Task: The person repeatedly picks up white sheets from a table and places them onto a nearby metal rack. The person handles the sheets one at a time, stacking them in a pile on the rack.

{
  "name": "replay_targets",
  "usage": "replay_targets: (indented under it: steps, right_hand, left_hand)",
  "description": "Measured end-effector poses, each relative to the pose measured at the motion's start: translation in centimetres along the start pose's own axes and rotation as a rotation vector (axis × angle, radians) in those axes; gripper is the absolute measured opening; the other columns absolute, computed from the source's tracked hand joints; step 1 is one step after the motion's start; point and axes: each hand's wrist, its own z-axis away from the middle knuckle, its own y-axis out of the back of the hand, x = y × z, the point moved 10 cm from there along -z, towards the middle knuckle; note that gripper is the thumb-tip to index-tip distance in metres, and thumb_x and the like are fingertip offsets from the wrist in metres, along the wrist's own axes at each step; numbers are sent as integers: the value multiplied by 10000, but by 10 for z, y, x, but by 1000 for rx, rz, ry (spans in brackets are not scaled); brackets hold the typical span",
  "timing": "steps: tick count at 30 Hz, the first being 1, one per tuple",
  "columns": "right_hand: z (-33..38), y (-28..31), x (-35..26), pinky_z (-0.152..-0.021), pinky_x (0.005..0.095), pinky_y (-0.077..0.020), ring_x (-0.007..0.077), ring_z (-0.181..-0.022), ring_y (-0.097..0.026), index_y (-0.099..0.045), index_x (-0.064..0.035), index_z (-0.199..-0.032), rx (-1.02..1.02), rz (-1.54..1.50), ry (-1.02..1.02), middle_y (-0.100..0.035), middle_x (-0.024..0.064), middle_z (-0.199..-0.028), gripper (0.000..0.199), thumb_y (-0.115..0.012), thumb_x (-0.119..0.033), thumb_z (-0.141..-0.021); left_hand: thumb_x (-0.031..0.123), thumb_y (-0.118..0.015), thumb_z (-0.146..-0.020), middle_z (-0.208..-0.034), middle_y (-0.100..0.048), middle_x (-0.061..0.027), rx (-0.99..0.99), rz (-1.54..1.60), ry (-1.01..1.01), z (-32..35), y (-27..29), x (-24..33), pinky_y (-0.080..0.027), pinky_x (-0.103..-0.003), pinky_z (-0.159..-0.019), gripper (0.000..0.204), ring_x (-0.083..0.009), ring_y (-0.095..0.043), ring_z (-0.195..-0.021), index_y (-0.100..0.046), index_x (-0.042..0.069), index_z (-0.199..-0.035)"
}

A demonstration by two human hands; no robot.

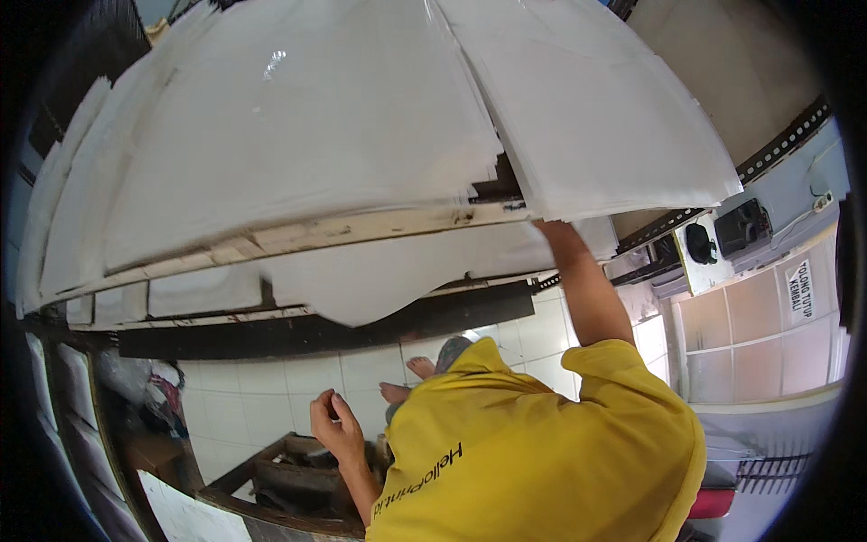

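Observation:
My right forearm (pixel 587 287) stretches up to the near edge of a stack of large white sheets (pixel 596 117) on the right of a shelf. The wrist meets that edge, and the sheets hide my right hand and its fingers. My left hand (pixel 336 423) hangs low over the floor, apart from the shelf. Its fingers are loosely curled in and nothing shows in them. Left of the right-hand stack lies another broad stack of white sheets (pixel 298 117), with a dark gap between the two.
A pale wooden shelf edge (pixel 334 231) runs under the sheets, above a lower shelf with a drooping white sheet (pixel 361 289). Dark wooden boxing (pixel 298 479) stands near my left hand. Perforated metal uprights (pixel 781 140) and a glazed partition (pixel 759 325) are at right.

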Motion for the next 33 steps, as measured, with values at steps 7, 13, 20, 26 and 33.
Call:
replay_targets:
  steps: [7,13,20,26,33]
  right_hand:
    - [67,116,199,-1056,435,-396,361,-1221,-517,-568,-54,-1299,213,284,-91,-569,207,-1313,411,-599,-257,-944]
    - [78,145,272,-1080,455,-380,404,-1251,-497,-571,-31,-1291,220,255,-102,-567,226,-1321,419,-631,-179,-904]
    - [73,165,257,-1042,481,-408,428,-1184,-538,-631,-21,-1201,258,637,-34,-632,217,-1216,345,-616,-201,-908]
    - [48,166,290,-1038,502,-406,429,-1188,-540,-653,-38,-1178,126,1091,-38,-638,218,-1211,399,-521,-344,-960]
    - [53,167,316,-1081,500,-369,415,-1256,-496,-600,-40,-1261,83,1061,-201,-576,229,-1308,419,-514,-314,-955]
  left_hand:
    - [52,-590,-929,-806,-605,-120,-96,104,113,12,-46,-12,-456,-316,-599,130,-203,-556,-654,-644,-50,-987]
    - [82,-593,-926,-847,-631,-157,-210,99,108,14,-71,-8,-485,-352,-636,154,-283,-609,-715,-653,-35,-1005]
    - [94,-590,-927,-886,-645,-164,-214,65,163,25,-67,-27,-488,-367,-622,168,-307,-621,-747,-655,-31,-1019]
    - [88,-594,-938,-852,-646,-140,-177,30,179,32,-59,-38,-488,-333,-638,159,-223,-606,-709,-652,-48,-996]
    - [91,-586,-929,-901,-652,-169,-152,43,150,39,-60,-30,-492,-361,-613,155,-306,-634,-756,-650,-32,-998]
